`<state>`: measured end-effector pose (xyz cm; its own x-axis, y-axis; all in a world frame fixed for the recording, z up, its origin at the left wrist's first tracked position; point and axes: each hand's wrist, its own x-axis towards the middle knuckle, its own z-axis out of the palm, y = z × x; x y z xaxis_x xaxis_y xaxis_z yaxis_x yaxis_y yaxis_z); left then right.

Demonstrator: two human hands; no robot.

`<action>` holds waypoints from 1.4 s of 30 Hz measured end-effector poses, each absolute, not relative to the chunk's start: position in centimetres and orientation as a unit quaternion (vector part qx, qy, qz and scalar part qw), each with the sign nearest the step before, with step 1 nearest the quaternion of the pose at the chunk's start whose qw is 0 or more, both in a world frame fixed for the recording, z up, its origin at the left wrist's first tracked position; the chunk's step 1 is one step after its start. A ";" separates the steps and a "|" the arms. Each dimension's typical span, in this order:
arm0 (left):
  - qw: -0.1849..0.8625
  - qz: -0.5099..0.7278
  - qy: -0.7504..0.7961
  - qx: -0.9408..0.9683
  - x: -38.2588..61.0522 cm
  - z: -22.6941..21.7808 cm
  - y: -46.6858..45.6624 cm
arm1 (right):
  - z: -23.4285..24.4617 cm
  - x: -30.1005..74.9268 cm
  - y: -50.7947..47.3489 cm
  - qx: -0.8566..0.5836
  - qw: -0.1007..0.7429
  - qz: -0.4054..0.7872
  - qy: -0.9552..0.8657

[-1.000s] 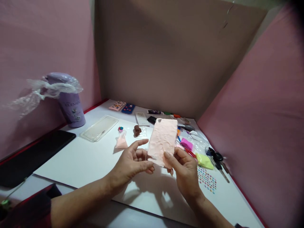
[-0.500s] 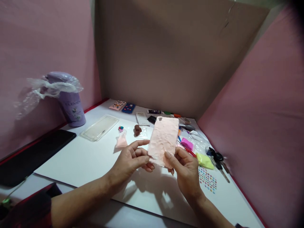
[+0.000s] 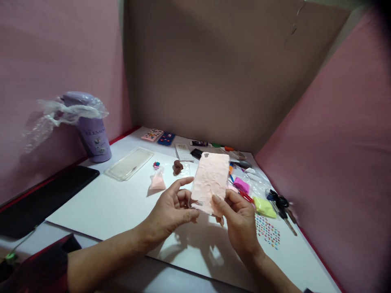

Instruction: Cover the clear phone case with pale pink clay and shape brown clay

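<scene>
A phone case (image 3: 210,179) is held up above the white board, its back spread with pale pink clay around the camera cutout. The clay looks uneven, and clear edge shows at the lower left corner. My right hand (image 3: 241,217) grips the lower right, thumb on the clay and fingers behind. At the lower left corner, my left hand (image 3: 174,207) supports the case between thumb and fingers. Beyond the hands lie a small bag of pale pink clay (image 3: 157,182), a brown clay lump (image 3: 177,167) and a clear phone case (image 3: 129,164).
On the left stand a purple tumbler (image 3: 94,136) wrapped in plastic and a long black pad (image 3: 45,201). To the right are magenta clay (image 3: 242,185), yellow clay (image 3: 265,206), red-handled scissors (image 3: 246,197), keys (image 3: 279,200) and gem stickers (image 3: 268,232). Two decorated cases (image 3: 166,138) lie behind.
My left thumb has shifted off the lower left corner, showing more of its clear edge. The case tilts back slightly; my right hand keeps its grip.
</scene>
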<state>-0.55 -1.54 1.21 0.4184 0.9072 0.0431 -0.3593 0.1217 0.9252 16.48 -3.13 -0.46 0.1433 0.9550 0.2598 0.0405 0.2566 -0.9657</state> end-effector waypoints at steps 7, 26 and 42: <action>0.685 0.458 0.282 0.492 -0.8 1.0 -1.4 | -0.4 16.4 -3.3 -0.467 0.587 0.396 -0.529; 0.701 0.453 0.285 0.471 -1.3 1.5 -1.5 | -0.3 16.7 -3.0 -0.457 0.599 0.388 -0.531; 0.710 0.432 0.314 0.460 -1.1 1.4 -1.1 | -0.2 16.5 -3.4 -0.431 0.582 0.407 -0.556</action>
